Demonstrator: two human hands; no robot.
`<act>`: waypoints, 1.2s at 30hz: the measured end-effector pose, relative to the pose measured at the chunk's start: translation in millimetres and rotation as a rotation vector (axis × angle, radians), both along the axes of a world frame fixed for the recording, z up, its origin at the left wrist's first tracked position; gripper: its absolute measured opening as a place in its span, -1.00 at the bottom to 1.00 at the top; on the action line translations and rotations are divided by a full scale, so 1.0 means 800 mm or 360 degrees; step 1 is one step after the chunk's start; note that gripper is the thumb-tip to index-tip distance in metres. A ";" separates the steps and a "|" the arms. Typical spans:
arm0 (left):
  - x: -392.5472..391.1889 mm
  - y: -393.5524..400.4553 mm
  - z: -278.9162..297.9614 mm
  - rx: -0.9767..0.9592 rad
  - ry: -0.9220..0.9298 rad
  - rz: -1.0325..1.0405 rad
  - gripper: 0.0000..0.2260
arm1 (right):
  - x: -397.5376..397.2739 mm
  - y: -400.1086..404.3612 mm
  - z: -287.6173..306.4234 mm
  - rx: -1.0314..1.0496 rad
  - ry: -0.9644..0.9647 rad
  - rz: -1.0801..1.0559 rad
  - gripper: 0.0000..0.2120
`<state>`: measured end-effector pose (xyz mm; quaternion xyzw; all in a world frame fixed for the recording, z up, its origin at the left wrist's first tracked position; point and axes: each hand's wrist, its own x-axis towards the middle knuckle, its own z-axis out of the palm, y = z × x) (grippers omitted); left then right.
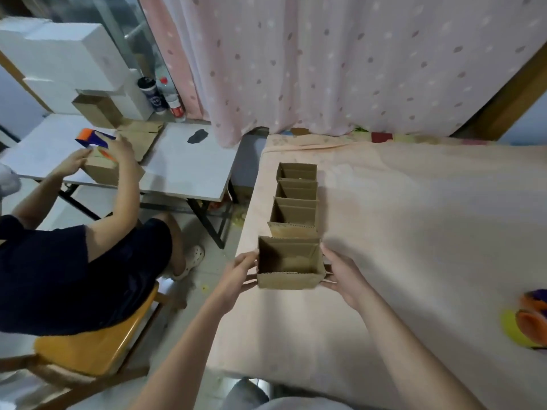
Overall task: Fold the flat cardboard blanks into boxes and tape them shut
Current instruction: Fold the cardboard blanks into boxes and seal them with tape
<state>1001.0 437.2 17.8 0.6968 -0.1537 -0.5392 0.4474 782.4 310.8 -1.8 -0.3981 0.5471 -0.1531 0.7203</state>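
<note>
Both hands on the nearest open-top cardboard box [288, 263], at the near-left part of the bed [414, 232]. Left hand [239, 275] grips its left wall, fingers curled under the near corner; right hand [344, 273] grips the right wall the same way. Box interior: bottom flaps folded in, no contents visible.

Just beyond it, a row of three more open boxes [296, 192] runs away toward the curtain [340, 63], touching one another, all top-open and holding nothing I can see. The closest of those has a flap hanging toward the held box.

Tape dispenser [532, 316], orange and purple with a yellow roll, at the right edge of the bed, well apart from the boxes.

Left side: a second person in dark clothes [74, 261] sits on an orange chair [97, 347] at a white counter [183, 161], hands on another cardboard box [105, 170] with an orange-blue tape dispenser [94, 137] on top. Flat cardboard blanks [142, 137] lie behind it. White foam boxes [65, 60] stacked far left; bottles [165, 96] beside them, labels too blurred to read.
</note>
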 end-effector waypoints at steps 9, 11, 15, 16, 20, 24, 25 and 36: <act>0.044 -0.070 -0.044 0.0048 0.0145 -0.0222 -0.70 | 0.033 -0.033 -0.015 0.0009 0.0108 -0.0202 -0.68; 0.049 -0.083 -0.051 0.0043 0.0171 -0.0241 -0.71 | 0.040 -0.036 -0.018 0.0013 0.0136 -0.0264 -0.71; 0.058 -0.107 -0.065 0.0128 0.0229 -0.0190 -0.79 | 0.051 -0.046 -0.033 0.0076 0.0223 -0.0321 -0.74; 0.061 -0.110 -0.071 0.0152 0.0239 -0.0178 -0.77 | 0.053 -0.048 -0.040 0.0095 0.0240 -0.0313 -0.73; 0.066 -0.117 -0.091 0.0187 0.0275 -0.0158 -0.69 | 0.065 -0.057 -0.055 0.0092 0.0281 -0.0302 -0.74; 0.068 -0.127 -0.105 0.0202 0.0237 -0.0148 -0.67 | 0.076 -0.066 -0.061 0.0122 0.0288 -0.0371 -0.78; 0.068 -0.130 -0.109 0.0203 0.0203 -0.0149 -0.66 | 0.077 -0.067 -0.064 0.0135 0.0293 -0.0373 -0.78; 0.067 -0.136 -0.122 0.0199 0.0100 -0.0101 -0.72 | 0.086 -0.066 -0.079 -0.0058 0.0521 -0.0212 -0.78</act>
